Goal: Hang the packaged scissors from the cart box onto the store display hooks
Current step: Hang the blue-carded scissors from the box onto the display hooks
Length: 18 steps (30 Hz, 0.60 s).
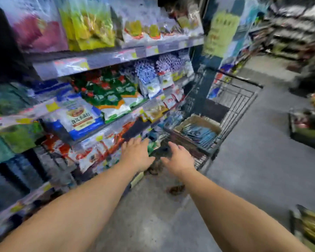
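Both your left hand (137,155) and right hand (178,157) reach out empty, fingers spread; blue flat scissor packs (198,135) lie lengthwise in the cardboard box (198,120) inside the wire cart (238,100).

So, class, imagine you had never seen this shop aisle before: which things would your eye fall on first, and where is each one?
First come the two bare arms stretched forward from the bottom edge, the left hand and right hand open and empty at centre. Just beyond them, right of centre, a wire cart holds a cardboard box of blue packaged scissors. Along the left run blurred shelves of bright packets.
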Each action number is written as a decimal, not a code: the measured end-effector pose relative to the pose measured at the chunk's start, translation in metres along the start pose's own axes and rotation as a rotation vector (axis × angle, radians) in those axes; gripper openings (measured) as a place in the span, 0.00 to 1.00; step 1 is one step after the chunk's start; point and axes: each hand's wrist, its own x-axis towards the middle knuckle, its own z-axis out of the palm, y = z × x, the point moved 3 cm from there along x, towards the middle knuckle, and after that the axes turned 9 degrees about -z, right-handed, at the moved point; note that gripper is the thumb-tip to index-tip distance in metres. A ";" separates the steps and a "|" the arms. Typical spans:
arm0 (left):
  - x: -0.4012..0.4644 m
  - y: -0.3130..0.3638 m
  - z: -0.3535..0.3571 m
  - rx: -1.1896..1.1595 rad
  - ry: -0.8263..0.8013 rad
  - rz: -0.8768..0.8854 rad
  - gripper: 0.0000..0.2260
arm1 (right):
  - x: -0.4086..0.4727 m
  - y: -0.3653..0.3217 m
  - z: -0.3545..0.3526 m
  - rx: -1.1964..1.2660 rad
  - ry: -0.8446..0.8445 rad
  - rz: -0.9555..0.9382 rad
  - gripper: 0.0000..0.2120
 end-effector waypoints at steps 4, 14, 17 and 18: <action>0.037 0.058 0.005 -0.002 -0.040 0.069 0.34 | 0.018 0.060 -0.020 0.072 0.043 0.099 0.35; 0.168 0.132 0.030 -0.018 -0.135 0.154 0.34 | 0.119 0.156 -0.035 0.214 0.039 0.321 0.33; 0.227 0.150 0.029 -0.035 -0.178 0.177 0.34 | 0.163 0.180 -0.049 0.264 0.054 0.375 0.32; 0.246 0.156 0.027 -0.033 -0.192 0.182 0.34 | 0.178 0.188 -0.055 0.273 0.059 0.397 0.31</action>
